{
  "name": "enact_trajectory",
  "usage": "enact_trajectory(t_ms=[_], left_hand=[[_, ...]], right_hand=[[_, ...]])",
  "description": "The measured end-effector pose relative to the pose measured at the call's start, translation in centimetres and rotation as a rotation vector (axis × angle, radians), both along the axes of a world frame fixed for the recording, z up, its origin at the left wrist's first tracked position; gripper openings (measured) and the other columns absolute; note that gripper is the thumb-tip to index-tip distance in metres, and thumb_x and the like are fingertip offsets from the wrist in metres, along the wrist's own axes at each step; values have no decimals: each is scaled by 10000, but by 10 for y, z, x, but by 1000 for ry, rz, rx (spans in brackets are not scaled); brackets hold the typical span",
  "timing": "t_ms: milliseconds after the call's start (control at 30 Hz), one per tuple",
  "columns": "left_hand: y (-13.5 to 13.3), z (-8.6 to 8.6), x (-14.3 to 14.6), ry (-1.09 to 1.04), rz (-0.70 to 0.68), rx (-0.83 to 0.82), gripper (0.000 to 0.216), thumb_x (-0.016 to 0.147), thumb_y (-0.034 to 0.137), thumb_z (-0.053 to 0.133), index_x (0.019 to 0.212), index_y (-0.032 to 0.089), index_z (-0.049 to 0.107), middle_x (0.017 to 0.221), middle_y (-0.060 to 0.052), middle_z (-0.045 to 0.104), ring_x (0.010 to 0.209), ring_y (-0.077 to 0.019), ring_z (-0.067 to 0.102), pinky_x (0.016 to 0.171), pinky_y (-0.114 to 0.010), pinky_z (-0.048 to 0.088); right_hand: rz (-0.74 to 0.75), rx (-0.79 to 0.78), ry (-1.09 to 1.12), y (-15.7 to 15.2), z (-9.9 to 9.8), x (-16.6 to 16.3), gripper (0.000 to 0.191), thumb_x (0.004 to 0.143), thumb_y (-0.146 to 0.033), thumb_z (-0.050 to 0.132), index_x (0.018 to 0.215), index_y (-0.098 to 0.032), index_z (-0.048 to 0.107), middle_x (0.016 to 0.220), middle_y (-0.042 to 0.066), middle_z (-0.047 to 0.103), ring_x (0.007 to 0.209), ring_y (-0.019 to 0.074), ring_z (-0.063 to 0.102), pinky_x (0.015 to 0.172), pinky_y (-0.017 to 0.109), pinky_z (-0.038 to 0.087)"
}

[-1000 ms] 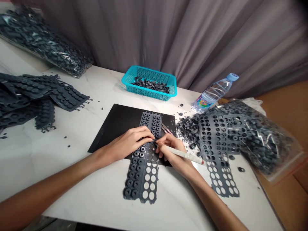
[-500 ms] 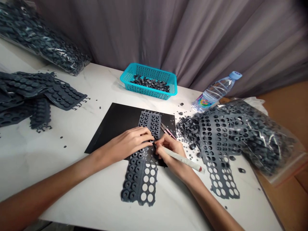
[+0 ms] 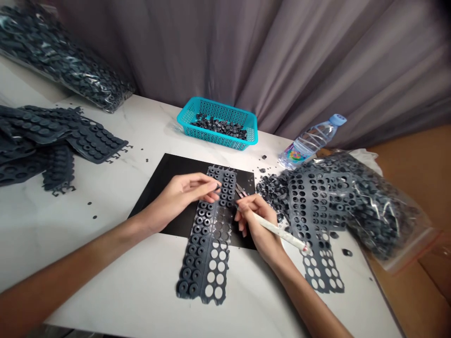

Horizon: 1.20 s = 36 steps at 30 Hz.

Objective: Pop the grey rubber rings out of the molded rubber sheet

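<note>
A dark grey rubber sheet [image 3: 190, 263] lies lengthwise in front of me, partly over a black mat [image 3: 158, 188]. Ring-shaped parts fill its left columns and far right end; the near right columns are bare round holes. My left hand [image 3: 188, 190] is above the sheet, thumb and fingers pinching a small black rubber piece [image 3: 217, 188]. My right hand [image 3: 259, 218], just right of the sheet, is closed around a white pen-shaped tool [image 3: 282, 232] with a reddish back end. Its front tip is hard to make out. Pointed metal blades [image 3: 240, 191] lie beside the sheet.
A turquoise basket [image 3: 218, 139] holding small black pieces stands at the back. To the right are a water bottle [image 3: 312, 141], loose pieces, a punched-out sheet [image 3: 310, 206] and an open plastic bag [image 3: 416, 225]. More sheets [image 3: 95, 143] and a full bag [image 3: 70, 61] lie left.
My left hand has lifted off the sheet and turned, showing a small black piece in its pinch. My right hand has shifted right and slightly down with the pen-shaped tool, away from the holes.
</note>
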<state>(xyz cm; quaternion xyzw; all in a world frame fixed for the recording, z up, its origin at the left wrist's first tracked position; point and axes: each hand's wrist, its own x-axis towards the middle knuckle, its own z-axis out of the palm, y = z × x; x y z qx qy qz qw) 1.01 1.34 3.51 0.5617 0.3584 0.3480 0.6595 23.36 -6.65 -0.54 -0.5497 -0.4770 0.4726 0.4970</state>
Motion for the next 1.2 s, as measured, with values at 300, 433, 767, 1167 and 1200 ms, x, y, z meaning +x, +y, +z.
enact_trajectory(t_ms=[300, 433, 767, 1167, 1200], left_hand=[[-19, -10, 2, -32, -157, -294, 366, 978, 419, 723, 1221, 145, 751, 1186, -137, 798, 1137, -256, 756, 1061, -358, 564], [-22, -5, 3, -76, -186, -333, 363, 994, 416, 703, 1232, 146, 756, 1224, -141, 786, 1135, -247, 759, 1059, -346, 569], [-25, 4, 6, -142, -213, -463, 323, 978, 382, 727, 1177, 133, 782, 1179, -163, 797, 1167, -266, 744, 1087, -356, 546], [-23, -3, 6, -181, -209, -538, 310, 978, 341, 736, 1181, 106, 754, 1231, -183, 774, 1215, -264, 723, 1133, -361, 521], [-22, -3, 6, -177, -213, -538, 318, 980, 343, 734, 1190, 104, 751, 1235, -185, 772, 1217, -264, 722, 1137, -363, 518]], right_hand=[[-61, 5, -33, 3, 0, 1, 245, 1000, -448, 642, 955, -213, 594, 695, -22, 650, 495, 102, 551, 412, 184, 437], [-42, -1, -72, 3, -2, 1, 246, 1003, -450, 633, 941, -215, 592, 686, -22, 647, 501, 107, 558, 416, 187, 434], [24, 2, -116, 5, -1, -1, 287, 1001, -478, 625, 900, -212, 588, 665, -22, 612, 501, 108, 529, 426, 202, 394], [-186, 17, -40, 14, -4, 5, 271, 982, -472, 659, 961, -211, 589, 764, 0, 685, 542, 120, 595, 510, 235, 493], [-212, 23, -33, 15, -5, 6, 276, 977, -473, 668, 969, -209, 590, 765, 0, 686, 543, 118, 597, 516, 236, 495]])
